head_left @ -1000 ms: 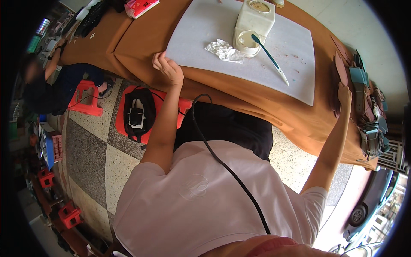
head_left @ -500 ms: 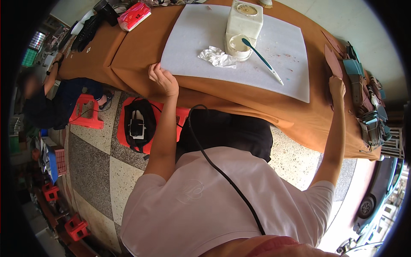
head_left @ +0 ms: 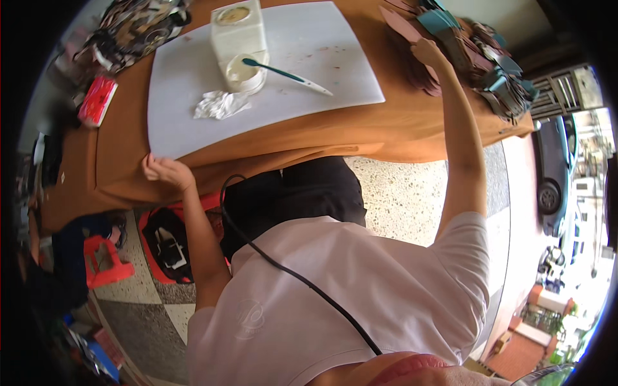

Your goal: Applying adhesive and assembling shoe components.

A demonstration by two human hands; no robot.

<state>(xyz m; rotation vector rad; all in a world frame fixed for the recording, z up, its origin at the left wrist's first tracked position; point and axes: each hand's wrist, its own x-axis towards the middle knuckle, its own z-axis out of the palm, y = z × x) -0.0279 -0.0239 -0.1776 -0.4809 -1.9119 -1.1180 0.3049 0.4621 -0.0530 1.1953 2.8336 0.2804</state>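
Observation:
My right hand (head_left: 427,53) reaches to the far right of the table. Its fingers are closed at the edge of a flat, pointed pink leather-like piece (head_left: 400,27), with a stack of similar darker pieces (head_left: 421,76) beneath. At the near left corner of the white mat (head_left: 174,122) is my left hand (head_left: 168,172), fingers curled together; whatever they might hold is hidden. On the mat stands a whitish plastic container (head_left: 238,45) with an open cup of pale paste (head_left: 244,76) in front. A teal-and-white brush (head_left: 290,76) rests across the cup's rim. Crumpled white tissue (head_left: 221,105) lies beside it.
Bundles of teal and brown pieces (head_left: 496,83) crowd the table's right end. A red tissue pack (head_left: 98,101) and dark patterned items (head_left: 138,29) are at the left. A black cable (head_left: 302,276) crosses my chest. Another person sits left, near a red stool (head_left: 106,264).
The view has turned to the right, so the table appears shifted left. My right hand remains at the pink pieces and my left hand stays by the mat's corner.

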